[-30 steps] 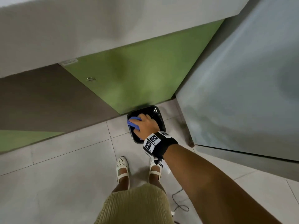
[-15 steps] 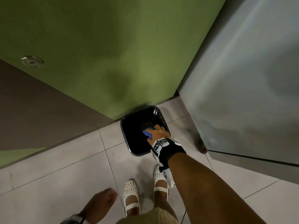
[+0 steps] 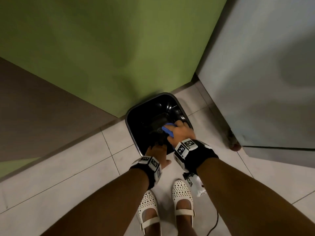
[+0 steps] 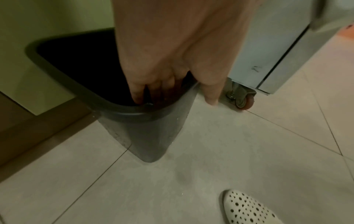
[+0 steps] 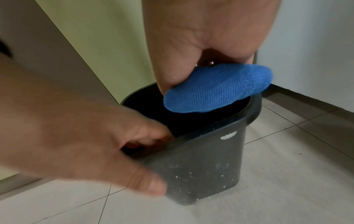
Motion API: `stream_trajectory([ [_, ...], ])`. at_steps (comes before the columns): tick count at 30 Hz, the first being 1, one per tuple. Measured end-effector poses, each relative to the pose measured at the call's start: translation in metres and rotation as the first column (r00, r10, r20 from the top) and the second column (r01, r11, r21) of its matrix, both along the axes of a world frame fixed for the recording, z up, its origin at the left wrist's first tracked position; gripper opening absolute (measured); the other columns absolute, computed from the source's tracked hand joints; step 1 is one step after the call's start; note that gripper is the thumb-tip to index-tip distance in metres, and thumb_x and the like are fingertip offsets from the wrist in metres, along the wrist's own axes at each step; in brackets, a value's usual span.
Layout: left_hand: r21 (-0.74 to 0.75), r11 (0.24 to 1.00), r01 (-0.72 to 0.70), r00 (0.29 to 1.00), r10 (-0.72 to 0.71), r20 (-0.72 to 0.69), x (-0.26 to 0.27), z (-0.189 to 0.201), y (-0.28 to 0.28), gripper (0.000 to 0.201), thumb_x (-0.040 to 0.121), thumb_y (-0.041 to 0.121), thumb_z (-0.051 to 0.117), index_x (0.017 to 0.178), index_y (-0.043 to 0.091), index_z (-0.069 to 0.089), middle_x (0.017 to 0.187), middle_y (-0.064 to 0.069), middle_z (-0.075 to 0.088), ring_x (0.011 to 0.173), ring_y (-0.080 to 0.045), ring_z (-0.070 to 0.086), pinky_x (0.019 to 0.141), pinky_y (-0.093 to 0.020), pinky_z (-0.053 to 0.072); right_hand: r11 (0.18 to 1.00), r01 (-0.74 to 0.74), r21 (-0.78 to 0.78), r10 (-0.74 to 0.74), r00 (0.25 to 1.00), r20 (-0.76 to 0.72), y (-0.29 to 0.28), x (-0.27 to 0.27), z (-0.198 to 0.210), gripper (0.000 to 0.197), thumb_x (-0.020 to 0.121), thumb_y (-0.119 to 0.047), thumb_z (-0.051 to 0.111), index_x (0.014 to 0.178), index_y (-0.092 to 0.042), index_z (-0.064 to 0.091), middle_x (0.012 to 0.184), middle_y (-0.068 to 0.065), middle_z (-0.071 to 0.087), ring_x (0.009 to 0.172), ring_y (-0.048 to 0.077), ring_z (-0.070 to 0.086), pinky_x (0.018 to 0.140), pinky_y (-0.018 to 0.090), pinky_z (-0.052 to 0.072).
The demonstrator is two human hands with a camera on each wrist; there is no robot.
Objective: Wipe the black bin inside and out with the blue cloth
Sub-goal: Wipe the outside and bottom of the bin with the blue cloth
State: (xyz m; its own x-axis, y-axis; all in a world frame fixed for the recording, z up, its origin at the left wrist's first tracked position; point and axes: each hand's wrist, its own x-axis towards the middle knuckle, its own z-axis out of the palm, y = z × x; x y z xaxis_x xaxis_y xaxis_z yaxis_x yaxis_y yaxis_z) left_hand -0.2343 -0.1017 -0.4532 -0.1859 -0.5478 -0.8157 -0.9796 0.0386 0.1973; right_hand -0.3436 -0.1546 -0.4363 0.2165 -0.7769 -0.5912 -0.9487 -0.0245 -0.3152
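Note:
A black bin [image 3: 144, 114] [image 4: 145, 133] [image 5: 201, 163] stands on the tiled floor in the corner where a green panel meets a grey cabinet. Pale specks dot its outer wall. My left hand [image 3: 156, 153] [image 4: 172, 68] [image 5: 86, 145] grips the bin's near rim, fingers inside and thumb down the outside. My right hand [image 3: 180, 133] [image 5: 201, 45] holds a folded blue cloth [image 3: 167, 129] [image 5: 218, 87] just inside the rim on the bin's right side. The bottom of the bin is dark.
A green panel [image 3: 119, 48] rises behind the bin, and a grey cabinet [image 3: 264, 74] on a caster wheel [image 4: 243, 101] stands close on the right. My white shoes [image 3: 183, 201] are planted just in front of the bin. A thin cable [image 3: 215, 222] trails on the floor.
My left hand has come forward and taken hold of the bin's near rim. The right hand with the cloth has stayed inside the bin by its right side. My head has dropped closer.

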Motion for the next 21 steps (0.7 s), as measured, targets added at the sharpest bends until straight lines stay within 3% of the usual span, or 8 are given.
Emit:
stream_trajectory([
  [3,0.013,0.999,-0.051,0.995,0.052,-0.087,-0.012,-0.005,-0.006,0.04,0.096,0.024,0.041,0.132,0.006,0.041,0.133,-0.018,0.052,0.123,-0.033,0.05,0.103,-0.038,0.038,0.996,0.041,-0.073,-0.039,0.999,0.021,0.005,-0.005,-0.004,0.054,0.086,-0.026,0.053,0.137,-0.033,0.039,0.134,0.007,0.04,0.121,0.031,0.04,0.098,0.037,0.041],
  [8,-0.127,0.988,-0.087,0.99,0.072,-0.118,-0.015,0.015,-0.016,0.037,0.1,0.02,0.031,0.131,0.003,0.042,0.131,-0.02,0.053,0.119,-0.034,0.052,0.1,-0.035,0.037,0.956,0.22,-0.195,-0.196,0.971,0.136,0.006,-0.019,0.015,0.053,0.086,-0.024,0.053,0.137,-0.03,0.041,0.135,0.011,0.041,0.119,0.032,0.042,0.096,0.038,0.043],
  [11,-0.168,0.978,-0.124,0.984,0.1,-0.148,-0.012,0.035,-0.022,0.036,0.099,0.021,0.034,0.131,0.006,0.041,0.128,-0.021,0.055,0.116,-0.035,0.053,0.096,-0.037,0.038,0.861,0.444,-0.247,-0.378,0.885,0.272,0.004,-0.029,0.033,0.052,0.085,-0.019,0.056,0.135,-0.025,0.046,0.132,0.014,0.044,0.115,0.033,0.046,0.096,0.041,0.045],
  [14,-0.211,0.953,-0.219,0.964,0.178,-0.196,-0.008,0.05,-0.026,0.034,0.097,0.022,0.039,0.126,0.004,0.044,0.122,-0.022,0.059,0.114,-0.037,0.054,0.095,-0.038,0.041,0.778,0.596,-0.199,-0.513,0.785,0.347,0.001,-0.036,0.046,0.049,0.086,-0.017,0.055,0.135,-0.023,0.047,0.131,0.016,0.042,0.116,0.034,0.046,0.1,0.039,0.042],
  [18,-0.146,0.875,-0.462,0.862,0.403,-0.307,-0.005,0.06,-0.02,0.031,0.095,0.022,0.043,0.12,0.004,0.049,0.118,-0.022,0.06,0.113,-0.036,0.055,0.095,-0.038,0.043,0.749,0.655,-0.102,-0.589,0.728,0.35,0.005,-0.043,0.055,0.05,0.088,-0.018,0.054,0.136,-0.023,0.044,0.13,0.015,0.041,0.113,0.032,0.05,0.099,0.033,0.045],
  [21,-0.033,0.761,-0.648,0.704,0.582,-0.408,-0.003,0.057,-0.013,0.022,0.095,0.021,0.044,0.105,0.003,0.053,0.099,-0.021,0.06,0.097,-0.033,0.057,0.084,-0.032,0.041,0.762,0.646,-0.03,-0.605,0.729,0.321,0.014,-0.041,0.052,0.049,0.087,-0.017,0.055,0.135,-0.021,0.046,0.127,0.016,0.043,0.109,0.034,0.052,0.098,0.032,0.044],
])
